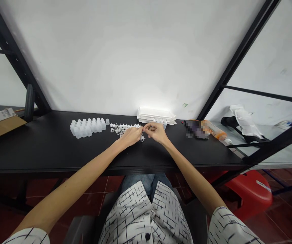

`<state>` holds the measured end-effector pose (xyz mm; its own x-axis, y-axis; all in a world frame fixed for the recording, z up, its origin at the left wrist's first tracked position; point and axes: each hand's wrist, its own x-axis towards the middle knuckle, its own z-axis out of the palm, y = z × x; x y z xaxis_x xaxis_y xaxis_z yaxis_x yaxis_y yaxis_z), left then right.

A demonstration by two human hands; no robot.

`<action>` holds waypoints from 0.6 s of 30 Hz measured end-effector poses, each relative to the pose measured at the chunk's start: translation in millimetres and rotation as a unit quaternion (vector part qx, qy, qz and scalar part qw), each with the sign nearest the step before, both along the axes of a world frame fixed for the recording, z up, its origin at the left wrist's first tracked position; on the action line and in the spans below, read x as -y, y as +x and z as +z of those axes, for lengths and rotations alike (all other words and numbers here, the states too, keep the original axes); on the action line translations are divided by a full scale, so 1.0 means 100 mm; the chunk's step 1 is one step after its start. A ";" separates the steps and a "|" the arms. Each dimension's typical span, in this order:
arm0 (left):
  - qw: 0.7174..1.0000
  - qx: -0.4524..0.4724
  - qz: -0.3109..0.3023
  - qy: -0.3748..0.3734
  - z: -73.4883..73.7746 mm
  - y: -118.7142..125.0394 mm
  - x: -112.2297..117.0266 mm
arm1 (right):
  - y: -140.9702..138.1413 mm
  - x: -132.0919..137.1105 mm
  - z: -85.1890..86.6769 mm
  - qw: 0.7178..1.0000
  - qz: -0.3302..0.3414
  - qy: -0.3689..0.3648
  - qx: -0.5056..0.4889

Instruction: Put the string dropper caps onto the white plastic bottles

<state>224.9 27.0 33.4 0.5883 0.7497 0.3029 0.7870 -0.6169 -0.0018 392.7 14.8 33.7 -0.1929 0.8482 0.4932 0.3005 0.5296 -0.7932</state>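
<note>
My left hand [132, 136] and my right hand [157, 133] meet over the black table, fingertips pinched close together. What lies between the fingertips is too small and covered to make out. Just below them shows a small white cap with a cord loop [142, 138]. Beside my left hand run a row of white pointed caps [122, 125] and a tangle of white cords [116, 129], partly hidden by the hand. Farther left, several translucent plastic bottles [86, 128] stand upright in a cluster. Behind my right hand a few more small bottles [164, 124] are partly covered.
Flat white packets [156, 115] are stacked against the wall. On the table's right lie a blurred dark item [196, 129] and an orange-labelled bottle [218, 134]. A cardboard box [2, 127] sits at far left. Black frame posts [233, 64] flank the table [59, 154]; a red stool [252, 189] stands right.
</note>
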 end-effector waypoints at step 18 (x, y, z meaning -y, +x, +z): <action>0.883 0.400 -0.107 -0.224 0.09 -0.04 -0.01 | 0.12 0.01 0.18 0.967 -0.057 -0.114 -0.222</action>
<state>221.1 28.4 42.7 0.4632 0.7972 0.3872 0.2925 -0.5499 0.7823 404.3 13.8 52.0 0.0959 0.9480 0.3036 -0.0510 0.3093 -0.9496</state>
